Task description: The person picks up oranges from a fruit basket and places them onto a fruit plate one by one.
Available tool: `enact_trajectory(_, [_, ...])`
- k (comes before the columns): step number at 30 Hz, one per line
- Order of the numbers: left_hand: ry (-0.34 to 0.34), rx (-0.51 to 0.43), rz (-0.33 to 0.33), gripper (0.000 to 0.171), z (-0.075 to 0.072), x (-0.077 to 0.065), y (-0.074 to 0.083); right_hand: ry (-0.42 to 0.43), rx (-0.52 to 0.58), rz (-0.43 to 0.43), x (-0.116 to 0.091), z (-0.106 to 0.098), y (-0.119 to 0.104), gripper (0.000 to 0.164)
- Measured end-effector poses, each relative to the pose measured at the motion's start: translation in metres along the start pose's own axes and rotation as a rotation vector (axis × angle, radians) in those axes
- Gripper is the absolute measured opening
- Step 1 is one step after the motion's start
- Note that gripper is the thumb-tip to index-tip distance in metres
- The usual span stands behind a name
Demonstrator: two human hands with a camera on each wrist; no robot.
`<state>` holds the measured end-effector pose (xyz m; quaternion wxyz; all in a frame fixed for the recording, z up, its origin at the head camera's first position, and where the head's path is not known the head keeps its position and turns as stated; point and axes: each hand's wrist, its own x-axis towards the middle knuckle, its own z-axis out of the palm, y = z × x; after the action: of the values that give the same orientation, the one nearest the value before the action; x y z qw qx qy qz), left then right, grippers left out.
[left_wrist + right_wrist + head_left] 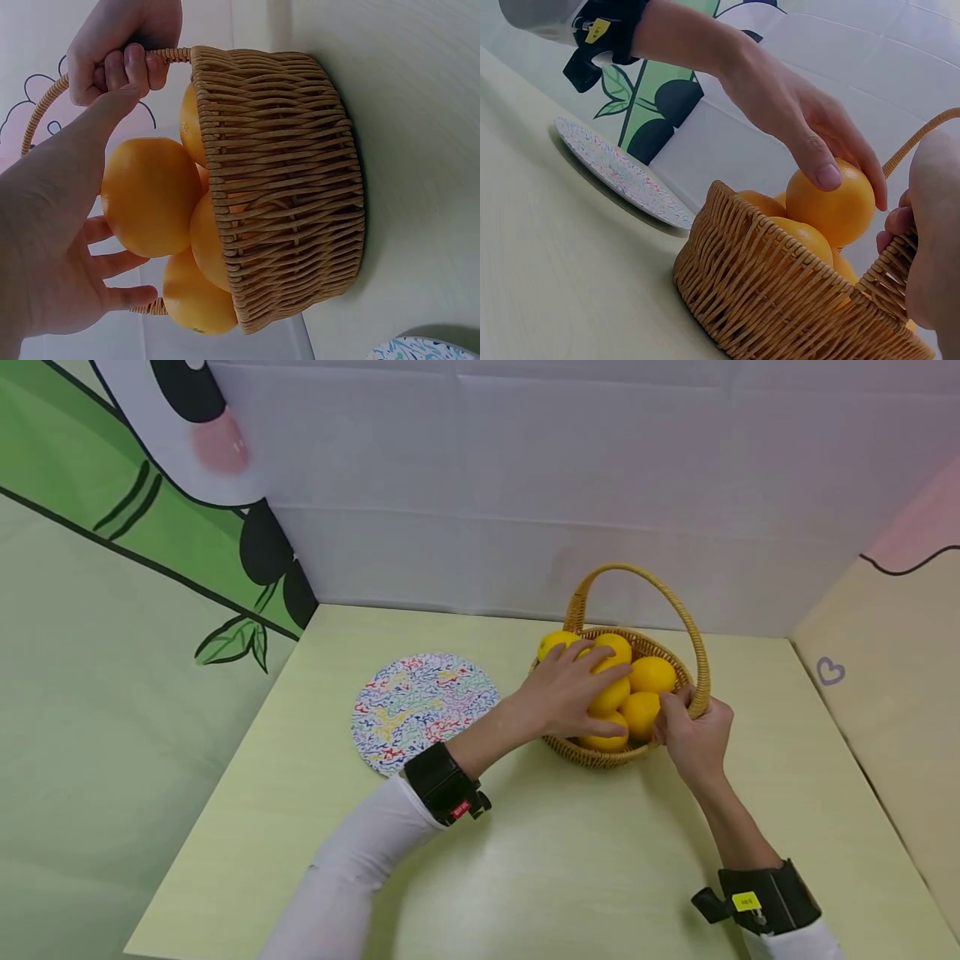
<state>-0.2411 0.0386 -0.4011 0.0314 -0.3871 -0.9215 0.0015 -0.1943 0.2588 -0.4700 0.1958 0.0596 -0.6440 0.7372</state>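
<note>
A wicker basket with a tall arched handle stands on the table and holds several oranges. My left hand reaches over it from the left, fingers spread and fairly straight. Its thumb and fingers lie on either side of an upper orange, with the thumb touching it in the right wrist view. My right hand grips the base of the basket handle on the right side. The left wrist view shows the right hand's fingers curled round that handle.
A round, flat mat or plate with a multicoloured squiggle pattern lies left of the basket, partly behind my left forearm. The pale table meets printed cloth walls at the back and sides. Black camera straps circle both wrists.
</note>
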Motion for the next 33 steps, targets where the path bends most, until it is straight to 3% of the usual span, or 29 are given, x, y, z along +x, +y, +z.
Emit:
enact_trajectory(13, [0.068,-0.028,0.067,0.065,0.0027,0.0024,-0.0024,-0.005,-0.009,-0.002,0.0003,0.0001,-0.0018,0.040])
enact_trajectory(33, [0.129,-0.061,0.109,0.060,0.0018,0.0029,-0.0028,-0.012,-0.004,0.010,0.0016,-0.0007,-0.0022,0.044])
